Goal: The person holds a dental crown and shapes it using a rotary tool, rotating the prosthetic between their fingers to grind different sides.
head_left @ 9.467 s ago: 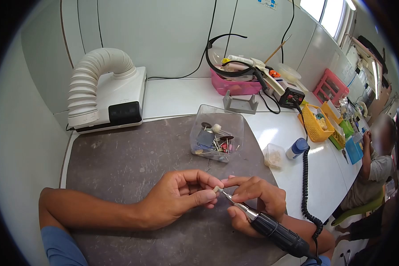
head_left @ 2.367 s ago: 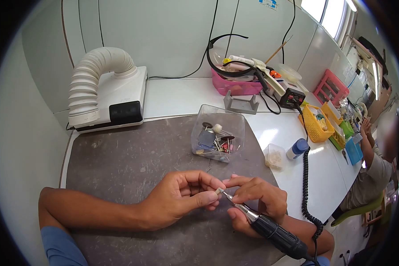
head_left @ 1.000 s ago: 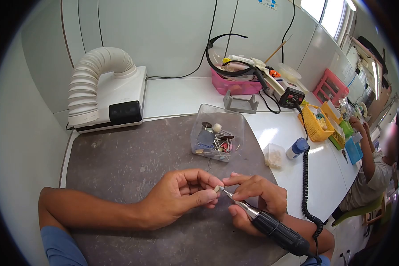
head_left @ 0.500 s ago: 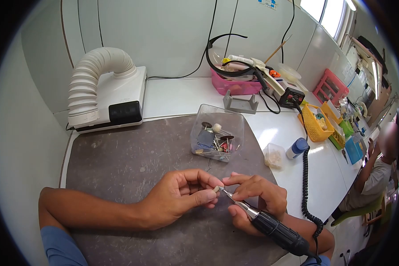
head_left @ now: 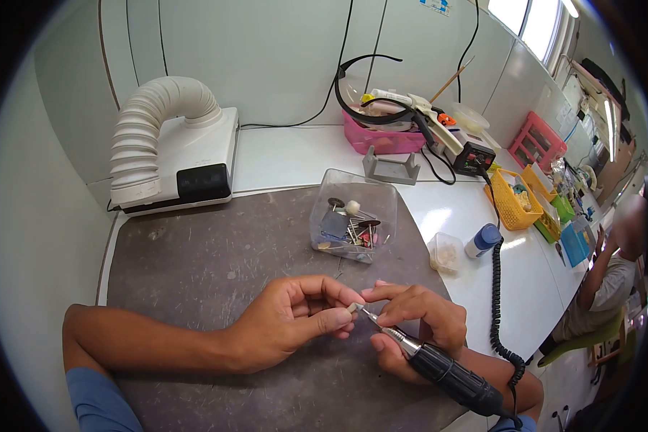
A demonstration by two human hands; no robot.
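My left hand (head_left: pixel 291 320) rests on the grey mat (head_left: pixel 194 273) and pinches a small white felt bit (head_left: pixel 351 307) between thumb and forefinger. That bit sits on the tip of a black rotary handpiece (head_left: pixel 439 371), which my right hand (head_left: pixel 414 324) grips near its metal nose, with the forefinger laid along the bit's thin shank. Both hands meet at the bit, low in the middle of the view. A coiled black cord (head_left: pixel 497 302) runs from the handpiece's rear up the bench.
A clear plastic box of several burs (head_left: pixel 353 216) stands just beyond my hands. A white dust extractor with a ribbed hose (head_left: pixel 169 147) sits back left. A small lidded tub (head_left: pixel 445 252), a blue-capped bottle (head_left: pixel 482 240), coloured baskets (head_left: pixel 515 201) and a seated person (head_left: pixel 608 281) fill the right.
My hands and the handpiece have barely moved over the frames. The person at the right has shifted an arm up and down.
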